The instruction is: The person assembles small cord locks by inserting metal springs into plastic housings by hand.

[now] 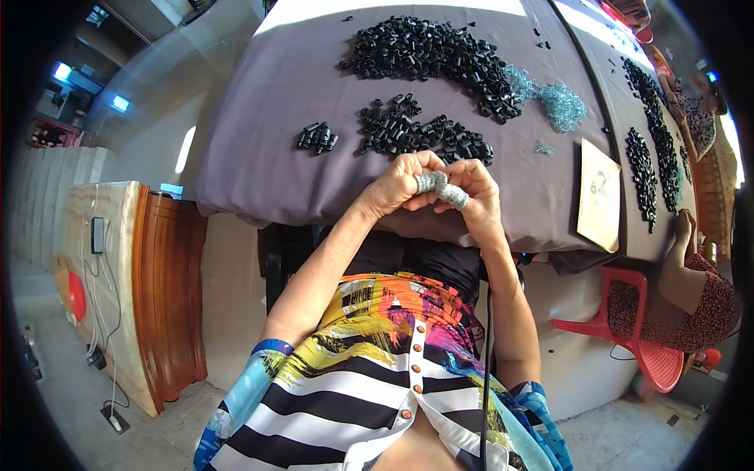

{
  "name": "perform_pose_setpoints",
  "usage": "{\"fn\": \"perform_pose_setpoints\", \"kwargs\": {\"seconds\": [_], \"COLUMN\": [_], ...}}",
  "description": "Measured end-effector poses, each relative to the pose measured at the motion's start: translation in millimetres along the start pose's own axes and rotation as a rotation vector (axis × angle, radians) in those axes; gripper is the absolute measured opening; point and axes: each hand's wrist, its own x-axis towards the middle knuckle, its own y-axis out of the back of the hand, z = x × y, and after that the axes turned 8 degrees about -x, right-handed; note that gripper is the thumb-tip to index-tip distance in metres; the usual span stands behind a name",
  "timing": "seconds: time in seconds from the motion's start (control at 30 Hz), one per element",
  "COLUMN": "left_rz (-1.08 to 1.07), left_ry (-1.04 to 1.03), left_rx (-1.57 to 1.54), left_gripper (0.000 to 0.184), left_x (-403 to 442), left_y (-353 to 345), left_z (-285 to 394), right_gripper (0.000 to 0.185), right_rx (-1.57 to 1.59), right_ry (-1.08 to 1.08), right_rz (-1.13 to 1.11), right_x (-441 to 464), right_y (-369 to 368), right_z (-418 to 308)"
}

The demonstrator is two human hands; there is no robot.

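Note:
My left hand (399, 185) and my right hand (477, 190) meet above the near edge of the cloth-covered table (283, 184). Both have their fingers pinched together, with grey wrappings (451, 195) around some of the digits. Whatever lies between the fingertips is too small or hidden to make out. Just beyond the hands lies a loose pile of small black tube-like parts (397, 125). To its left sits a little group of the same black parts (317, 138).
A larger heap of black parts (416, 47) lies farther back, beside a pile of small shiny metal pieces (564, 106). A flat board (598, 195) rests at the right. Another person (683, 290) sits by a red chair (658, 365). A wooden cabinet (169, 298) stands left.

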Motion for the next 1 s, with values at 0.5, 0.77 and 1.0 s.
{"fn": "perform_pose_setpoints", "kwargs": {"seconds": [0.5,0.77,1.0], "left_rz": [0.057,0.053,0.088], "left_ry": [-0.005,-0.046,-0.022], "left_rx": [0.018,-0.077,-0.023], "left_gripper": [0.022,0.02,0.022], "left_x": [3,7,6], "left_y": [-6,-2,-9], "left_z": [0,-11,-5], "right_gripper": [0.031,0.035,0.033], "right_rx": [-0.069,-0.389,-0.546], "right_ry": [0.005,0.074,0.19], "right_rz": [-0.015,0.159,0.203], "right_x": [0,-2,1], "right_y": [10,8,8], "right_z": [10,12,18]}}
